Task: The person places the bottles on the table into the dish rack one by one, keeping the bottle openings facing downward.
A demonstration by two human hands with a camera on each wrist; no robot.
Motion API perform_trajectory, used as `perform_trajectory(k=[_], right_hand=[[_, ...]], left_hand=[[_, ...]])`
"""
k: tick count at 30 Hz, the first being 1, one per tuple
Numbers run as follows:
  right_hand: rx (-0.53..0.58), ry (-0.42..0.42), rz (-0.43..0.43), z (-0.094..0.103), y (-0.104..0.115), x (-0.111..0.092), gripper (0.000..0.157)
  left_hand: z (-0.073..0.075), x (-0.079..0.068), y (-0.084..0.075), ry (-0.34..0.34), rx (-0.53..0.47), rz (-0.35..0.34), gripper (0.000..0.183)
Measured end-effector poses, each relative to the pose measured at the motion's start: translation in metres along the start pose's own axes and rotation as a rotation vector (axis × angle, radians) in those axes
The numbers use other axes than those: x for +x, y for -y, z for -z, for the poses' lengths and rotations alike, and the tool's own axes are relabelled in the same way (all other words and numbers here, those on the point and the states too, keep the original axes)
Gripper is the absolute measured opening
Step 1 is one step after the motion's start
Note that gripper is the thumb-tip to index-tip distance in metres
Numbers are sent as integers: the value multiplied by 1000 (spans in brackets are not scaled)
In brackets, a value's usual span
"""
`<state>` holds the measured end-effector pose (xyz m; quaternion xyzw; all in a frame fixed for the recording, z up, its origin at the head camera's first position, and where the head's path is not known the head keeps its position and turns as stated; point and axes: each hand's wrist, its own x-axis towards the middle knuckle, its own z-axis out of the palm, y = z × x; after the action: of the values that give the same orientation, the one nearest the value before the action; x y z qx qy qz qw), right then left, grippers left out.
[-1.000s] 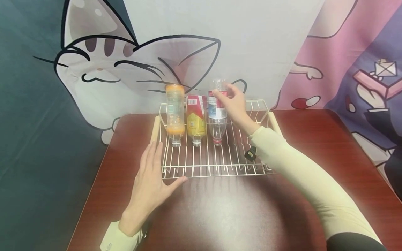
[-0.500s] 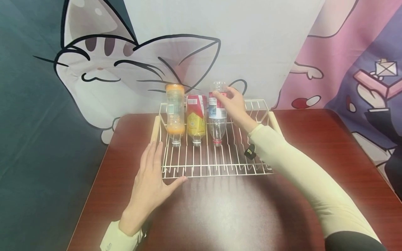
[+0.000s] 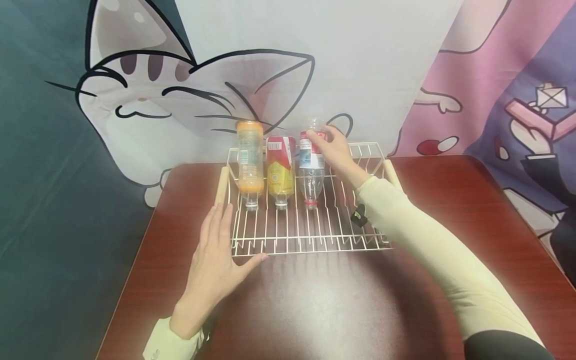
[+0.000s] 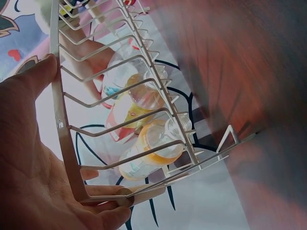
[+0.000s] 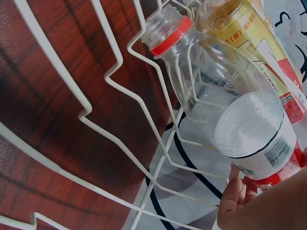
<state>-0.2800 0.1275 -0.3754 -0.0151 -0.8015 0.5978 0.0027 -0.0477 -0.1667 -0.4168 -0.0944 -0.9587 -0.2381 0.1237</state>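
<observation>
A white wire dish rack (image 3: 315, 252) with wooden handles stands on the table. In it, three bottles are lined up upside down along the back. My right hand (image 3: 335, 150) grips the rightmost, a clear plastic bottle (image 3: 311, 155) with a red neck ring (image 5: 171, 42), by its labelled upper part. To its left are a red and yellow bottle (image 3: 281, 170) and an orange-ended bottle (image 3: 250, 155), both untouched. My left hand (image 3: 213, 265) rests at the rack's front left corner, fingers straight along the left handle (image 3: 222, 185) and thumb against the front rim.
The reddish-brown table (image 3: 324, 305) extends around the rack on all sides but the back. Behind it hangs a printed cloth backdrop (image 3: 360, 60) with cartoon figures. A small black object (image 3: 359, 216) shows beside the right sleeve, over the rack's right part.
The clear bottle has sunk slightly lower in the rack, with my right hand still around it. My left hand and the other two bottles have stayed in place.
</observation>
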Motion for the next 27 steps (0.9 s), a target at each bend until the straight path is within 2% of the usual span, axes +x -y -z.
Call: perform_trajectory(k=[9,18,27], right_hand=[[-64,34,-21,-1,-4,-4,82],[-58,31,-23,1,-2,-5,83],[-59,46,-6,2,-2,-4,85]], left_hand=[[-1,0,0,8,-12,4,130],[-2,1,0,-3,-8,-13,132],[0,1,-1,36,-7,11,132]])
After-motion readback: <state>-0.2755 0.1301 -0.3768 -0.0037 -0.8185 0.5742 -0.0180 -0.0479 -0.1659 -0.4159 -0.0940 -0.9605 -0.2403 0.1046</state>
